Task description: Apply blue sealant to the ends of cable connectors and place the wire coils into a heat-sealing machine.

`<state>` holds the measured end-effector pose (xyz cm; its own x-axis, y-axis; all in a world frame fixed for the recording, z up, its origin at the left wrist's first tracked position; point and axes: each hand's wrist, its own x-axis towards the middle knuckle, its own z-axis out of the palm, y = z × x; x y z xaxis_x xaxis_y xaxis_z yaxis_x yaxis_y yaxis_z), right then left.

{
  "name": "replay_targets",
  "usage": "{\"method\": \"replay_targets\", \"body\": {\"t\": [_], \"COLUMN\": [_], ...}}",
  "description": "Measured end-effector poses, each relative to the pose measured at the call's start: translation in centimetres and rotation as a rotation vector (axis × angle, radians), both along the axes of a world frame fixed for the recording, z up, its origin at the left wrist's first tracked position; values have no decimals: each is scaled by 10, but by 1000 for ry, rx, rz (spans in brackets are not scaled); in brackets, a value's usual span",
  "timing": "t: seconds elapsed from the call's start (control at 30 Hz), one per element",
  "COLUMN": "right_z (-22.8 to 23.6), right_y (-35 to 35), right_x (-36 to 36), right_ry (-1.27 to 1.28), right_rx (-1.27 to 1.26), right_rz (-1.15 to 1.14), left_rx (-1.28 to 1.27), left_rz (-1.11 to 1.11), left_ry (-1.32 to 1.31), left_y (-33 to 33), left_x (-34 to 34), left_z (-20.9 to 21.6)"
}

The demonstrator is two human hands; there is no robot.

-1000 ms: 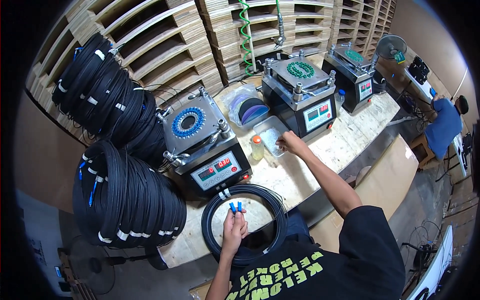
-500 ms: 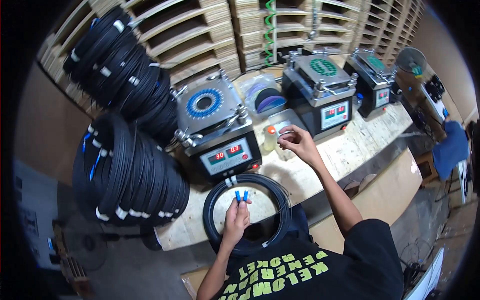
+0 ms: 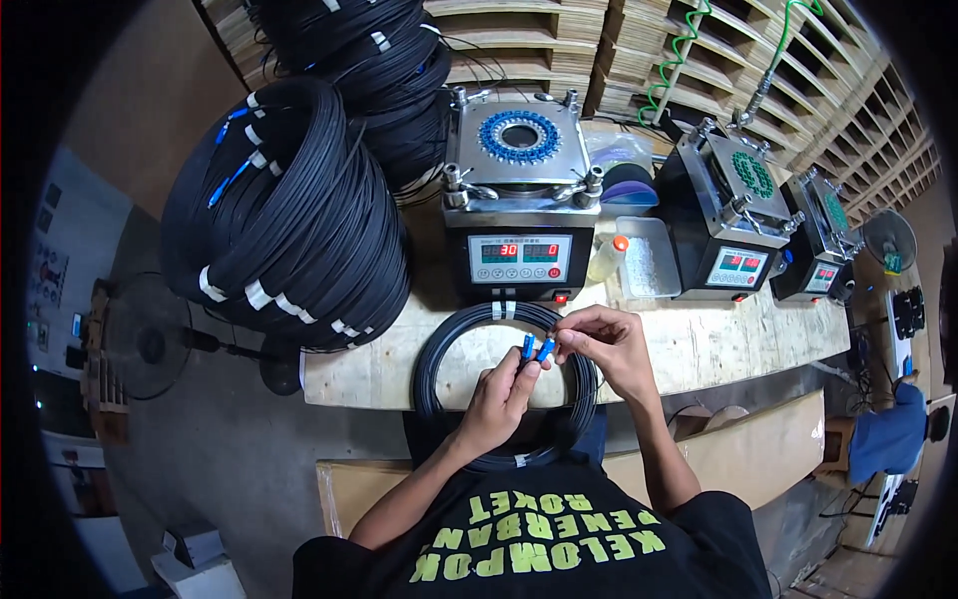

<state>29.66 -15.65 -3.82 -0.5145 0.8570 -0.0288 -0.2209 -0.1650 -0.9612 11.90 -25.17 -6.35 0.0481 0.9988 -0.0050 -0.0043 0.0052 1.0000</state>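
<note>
The left hand (image 3: 501, 397) is closed around two small blue cable plugs (image 3: 535, 348), holding them up by their bottoms. The right hand (image 3: 606, 337) pinches the tip of the plug on the right side with its finger and thumb. The plugs sit just over the near edge of the wooden table (image 3: 699, 344), above a ring of black cable (image 3: 439, 349) that lies partly on the table and partly on the person's lap. To do this bit well, I think the left hand should keep the plugs very still and apart from each other, while the right hand works on only one tip with a soft, straight touch, so the thin cable behind it does not bend hard. Behind the hands stands a black machine with red numbers (image 3: 519, 262) and a round blue ring on top. Beside it is a small bottle with an orange cap (image 3: 608, 259), and it looks like there is pale liquid inside. Next to the bottle lies a clear flat tray (image 3: 649, 258) with tiny pale bits in it; they are too small to tell apart. A big pile of black cable rolls (image 3: 284, 215) sits at the left end of the table.
</note>
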Motion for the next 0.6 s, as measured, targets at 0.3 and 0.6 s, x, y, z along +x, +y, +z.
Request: {"method": "replay_targets", "body": {"t": [0.3,0.6], "right_z": [-2,-14], "right_y": [0,4], "right_x": [3,4], "right_ry": [-23,-57], "right_rx": [15,37], "right_rz": [12,-2], "left_rx": [-63,-75], "left_rz": [-20,-27], "left_ry": [38,-32], "left_y": [-1,-1], "left_x": [-3,-4], "left_z": [3,-2]}}
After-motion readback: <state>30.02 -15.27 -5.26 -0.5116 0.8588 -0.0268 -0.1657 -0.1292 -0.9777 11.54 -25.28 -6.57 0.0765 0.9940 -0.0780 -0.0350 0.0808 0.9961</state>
